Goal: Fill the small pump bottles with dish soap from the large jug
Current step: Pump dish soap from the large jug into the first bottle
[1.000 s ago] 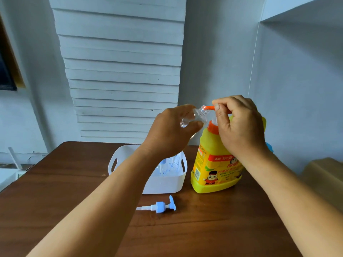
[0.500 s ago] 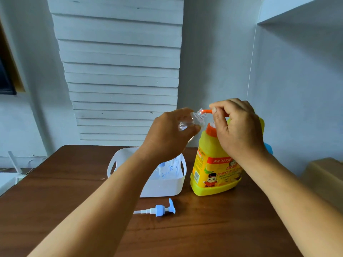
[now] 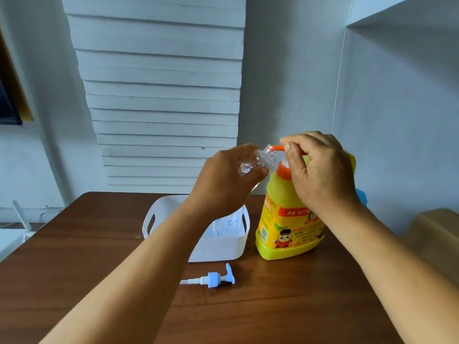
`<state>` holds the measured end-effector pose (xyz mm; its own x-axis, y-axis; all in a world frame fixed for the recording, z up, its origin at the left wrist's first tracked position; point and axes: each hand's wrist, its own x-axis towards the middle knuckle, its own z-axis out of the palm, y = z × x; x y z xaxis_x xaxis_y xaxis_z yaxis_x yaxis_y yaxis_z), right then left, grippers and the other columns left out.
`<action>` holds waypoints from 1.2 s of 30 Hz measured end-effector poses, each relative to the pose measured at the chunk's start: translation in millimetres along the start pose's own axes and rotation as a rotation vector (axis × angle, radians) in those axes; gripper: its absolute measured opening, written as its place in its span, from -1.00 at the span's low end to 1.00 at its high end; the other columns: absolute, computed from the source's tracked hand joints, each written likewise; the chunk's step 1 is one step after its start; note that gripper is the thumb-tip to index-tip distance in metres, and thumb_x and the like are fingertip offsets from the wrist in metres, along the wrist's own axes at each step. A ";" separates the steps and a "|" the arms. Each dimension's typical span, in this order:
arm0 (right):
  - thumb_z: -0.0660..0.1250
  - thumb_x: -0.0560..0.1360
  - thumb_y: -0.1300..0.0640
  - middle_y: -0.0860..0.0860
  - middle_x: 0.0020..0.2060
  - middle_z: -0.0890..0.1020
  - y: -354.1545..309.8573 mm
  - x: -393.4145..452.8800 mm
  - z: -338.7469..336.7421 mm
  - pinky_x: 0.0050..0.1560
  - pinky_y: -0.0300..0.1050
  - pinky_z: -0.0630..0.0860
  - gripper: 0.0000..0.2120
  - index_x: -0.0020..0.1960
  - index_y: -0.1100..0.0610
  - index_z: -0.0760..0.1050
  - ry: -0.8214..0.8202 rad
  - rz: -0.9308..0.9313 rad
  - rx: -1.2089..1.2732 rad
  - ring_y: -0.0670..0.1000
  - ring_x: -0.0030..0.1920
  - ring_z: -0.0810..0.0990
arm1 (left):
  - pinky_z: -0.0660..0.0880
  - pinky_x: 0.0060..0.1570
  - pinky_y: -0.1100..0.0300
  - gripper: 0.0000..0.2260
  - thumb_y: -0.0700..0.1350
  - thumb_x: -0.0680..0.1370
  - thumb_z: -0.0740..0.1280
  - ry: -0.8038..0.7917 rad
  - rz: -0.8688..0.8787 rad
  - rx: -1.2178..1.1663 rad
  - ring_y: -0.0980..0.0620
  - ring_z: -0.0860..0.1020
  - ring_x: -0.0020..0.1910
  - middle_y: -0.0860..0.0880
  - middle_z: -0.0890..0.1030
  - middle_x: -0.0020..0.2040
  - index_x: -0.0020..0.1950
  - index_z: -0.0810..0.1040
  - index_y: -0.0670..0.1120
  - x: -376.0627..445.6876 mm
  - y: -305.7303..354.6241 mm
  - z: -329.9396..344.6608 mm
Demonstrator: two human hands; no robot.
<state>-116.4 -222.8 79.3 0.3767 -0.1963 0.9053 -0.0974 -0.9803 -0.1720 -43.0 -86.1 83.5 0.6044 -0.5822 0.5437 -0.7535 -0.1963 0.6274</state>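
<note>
Hands (image 3: 224, 181) raised at jug (image 3: 285, 219) pump (image 3: 278, 148)

- One yellow jug (image 3: 285, 219) is seen.
- One clear small bottle (image 3: 258, 161) is seen.
- One detached pump head (image 3: 213, 279) is counted.
- One white basket (image 3: 223, 247) is seen.
- Two hands are counted: left hand (image 3: 223, 180), right hand (image 3: 320, 170).
</note>
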 end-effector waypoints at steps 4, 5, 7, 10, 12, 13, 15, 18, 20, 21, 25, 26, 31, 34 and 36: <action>0.17 0.53 0.10 0.14 -0.09 0.65 0.7 7.8 -3.6 -0.21 -0.42 0.21 -0.73 0.01 0.21 0.59 0.026 -0.009 -0.006 0.12 -0.06 0.56 | 0.44 -0.07 0.30 -0.74 0.02 0.49 0.33 0.016 0.013 -0.002 0.10 0.57 0.01 0.08 0.63 0.06 0.17 0.52 0.04 4.4 2.7 -3.3; 0.17 0.53 0.10 0.15 -0.09 0.65 1.0 6.2 -2.2 -0.20 -0.41 0.24 -0.73 0.02 0.22 0.59 0.037 -0.004 0.000 0.11 -0.06 0.56 | 0.45 -0.07 0.30 -0.75 0.02 0.49 0.33 0.017 0.016 -0.005 0.10 0.57 0.00 0.07 0.64 0.06 0.16 0.53 0.04 5.1 3.2 -3.0; 0.18 0.54 0.10 0.15 -0.08 0.65 2.7 1.3 1.9 -0.19 -0.31 0.34 -0.73 0.03 0.22 0.58 0.047 0.006 0.012 0.11 -0.06 0.56 | 0.43 -0.09 0.36 -0.75 0.01 0.49 0.33 0.019 0.022 -0.001 0.12 0.55 -0.04 0.06 0.64 0.07 0.15 0.54 0.03 5.4 2.5 -1.3; 0.15 0.55 0.07 0.15 -0.08 0.65 5.5 -6.6 6.5 -0.15 -0.22 0.38 -0.71 0.04 0.21 0.58 0.030 0.011 0.024 0.12 -0.05 0.56 | 0.37 -0.13 0.44 -0.73 0.01 0.49 0.34 0.002 0.013 0.032 0.18 0.48 -0.08 0.04 0.63 0.11 0.17 0.53 0.02 3.3 -1.5 2.5; 0.16 0.55 0.08 0.15 -0.09 0.65 4.2 -9.1 6.4 -0.15 -0.22 0.37 -0.72 0.03 0.21 0.58 0.018 0.015 0.021 0.12 -0.05 0.56 | 0.35 -0.14 0.47 -0.72 0.00 0.48 0.34 0.001 -0.002 0.027 0.20 0.46 -0.08 0.05 0.62 0.12 0.18 0.53 0.03 1.3 -3.2 2.6; 0.18 0.55 0.10 0.15 -0.09 0.65 2.8 -8.5 5.1 -0.15 -0.22 0.37 -0.74 0.02 0.22 0.58 0.011 0.015 0.019 0.12 -0.06 0.56 | 0.33 -0.15 0.48 -0.72 0.00 0.48 0.34 0.000 -0.004 0.022 0.21 0.45 -0.08 0.06 0.62 0.12 0.18 0.53 0.04 0.7 -3.3 2.1; 0.19 0.53 0.11 0.15 -0.10 0.65 0.2 -4.3 0.0 -0.16 -0.23 0.35 -0.75 0.01 0.22 0.58 0.004 0.005 0.013 0.13 -0.06 0.56 | 0.32 -0.16 0.49 -0.72 0.00 0.48 0.34 -0.008 0.003 0.013 0.22 0.46 -0.08 0.07 0.62 0.12 0.19 0.52 0.03 0.6 -0.4 0.2; 0.18 0.53 0.11 0.14 -0.10 0.65 0.0 6.1 -7.8 -0.17 -0.29 0.28 -0.74 0.00 0.22 0.59 0.005 -0.016 -0.013 0.12 -0.07 0.56 | 0.32 -0.17 0.49 -0.73 0.00 0.49 0.33 0.002 0.024 -0.006 0.21 0.48 -0.10 0.08 0.62 0.09 0.18 0.53 0.03 2.1 4.6 -3.0; 0.18 0.53 0.10 0.14 -0.10 0.65 0.8 8.0 -8.0 -0.20 -0.36 0.25 -0.73 0.00 0.22 0.59 0.012 -0.015 -0.015 0.12 -0.07 0.55 | 0.32 -0.19 0.51 -0.74 0.00 0.49 0.33 0.007 0.028 -0.003 0.22 0.48 -0.11 0.09 0.62 0.08 0.17 0.52 0.04 3.5 5.7 -3.5; 0.17 0.54 0.09 0.15 -0.10 0.65 1.1 6.8 -6.6 -0.19 -0.37 0.26 -0.72 0.01 0.22 0.58 0.024 -0.016 -0.012 0.12 -0.07 0.56 | 0.33 -0.18 0.50 -0.74 0.00 0.49 0.33 0.008 0.028 -0.004 0.22 0.48 -0.10 0.09 0.62 0.08 0.17 0.52 0.05 4.4 5.4 -3.1; 0.15 0.54 0.08 0.16 -0.11 0.65 3.3 -0.9 1.7 -0.16 -0.23 0.37 -0.71 0.01 0.22 0.58 0.045 -0.007 0.000 0.13 -0.08 0.56 | 0.37 -0.12 0.43 -0.74 0.01 0.49 0.33 0.006 0.016 -0.002 0.17 0.51 -0.05 0.07 0.62 0.09 0.17 0.53 0.03 5.6 1.7 1.4; 0.16 0.54 0.08 0.16 -0.11 0.65 4.1 -3.2 3.5 -0.15 -0.22 0.37 -0.71 0.01 0.23 0.58 0.037 -0.002 -0.002 0.14 -0.08 0.56 | 0.37 -0.12 0.44 -0.72 0.00 0.49 0.33 0.000 0.006 -0.002 0.16 0.52 -0.04 0.07 0.62 0.10 0.19 0.52 0.02 4.7 0.2 2.6; 0.19 0.54 0.11 0.15 -0.11 0.65 1.8 -5.4 1.3 -0.14 -0.21 0.36 -0.75 0.01 0.22 0.58 -0.008 -0.002 -0.010 0.14 -0.07 0.56 | 0.34 -0.15 0.49 -0.70 -0.01 0.48 0.34 -0.012 -0.013 -0.003 0.19 0.51 -0.05 0.12 0.60 0.05 0.21 0.51 0.04 1.6 -3.1 3.1; 0.18 0.53 0.12 0.13 -0.11 0.65 1.1 6.9 -5.5 -0.17 -0.28 0.28 -0.76 -0.01 0.20 0.59 -0.029 -0.025 -0.034 0.12 -0.07 0.55 | 0.33 -0.18 0.50 -0.72 0.01 0.49 0.33 -0.002 -0.010 -0.013 0.21 0.49 -0.11 0.18 0.55 -0.03 0.20 0.51 0.05 2.7 1.4 -1.1; 0.17 0.53 0.11 0.13 -0.10 0.65 1.7 10.6 -6.4 -0.23 -0.39 0.21 -0.75 -0.01 0.20 0.59 -0.021 -0.029 -0.039 0.10 -0.07 0.55 | 0.34 -0.19 0.50 -0.72 0.01 0.49 0.33 0.006 0.002 -0.010 0.20 0.51 -0.10 0.15 0.60 0.02 0.19 0.51 0.05 4.7 2.8 -2.0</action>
<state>-118.5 -226.4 91.1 0.3989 -0.1691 0.9013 -0.1220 -0.9839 -0.1306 -41.7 -87.8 88.9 0.6047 -0.5779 0.5480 -0.7519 -0.1873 0.6321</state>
